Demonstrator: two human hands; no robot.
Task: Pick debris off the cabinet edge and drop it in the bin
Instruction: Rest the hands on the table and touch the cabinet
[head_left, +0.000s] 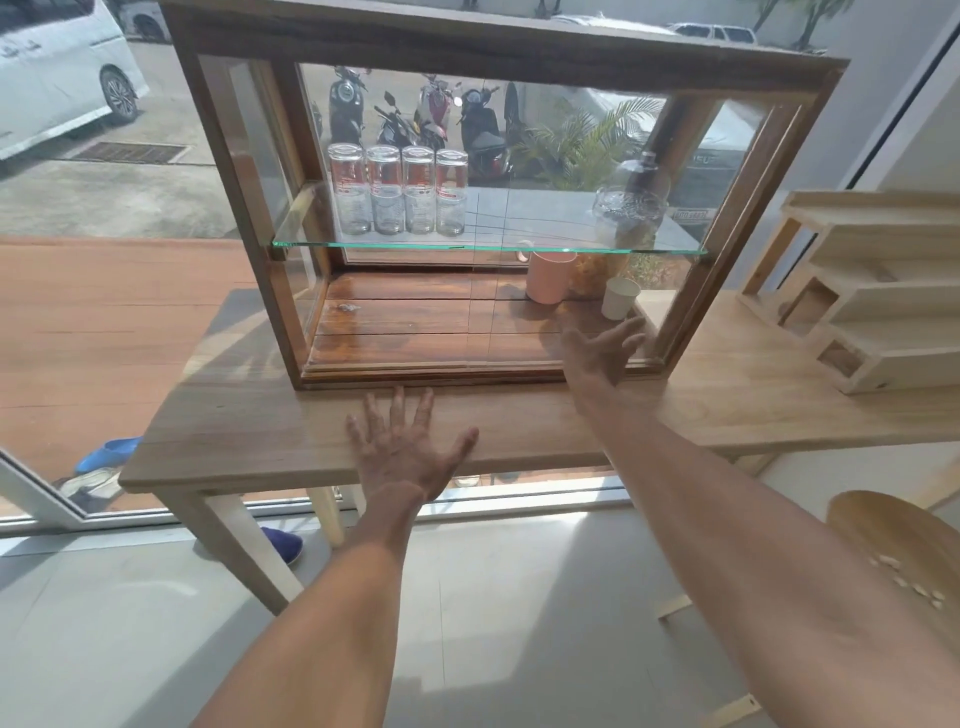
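Our left hand (402, 449) flat, fingers spread, palm down on table (234, 431) just before cabinet (498, 379) front edge, holding nothing. Our right hand (600, 353) open, blurred, fingers splayed at cabinet's lower right corner, near white cup (619, 297) and pink mug (550, 275); empty. Small debris speck (347, 307) on cabinet floor, left. Bin not seen.

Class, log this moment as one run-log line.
left hand: open, flat on table | right hand: open, blurred, at cabinet front edge | debris: not discernible | bin: not in view
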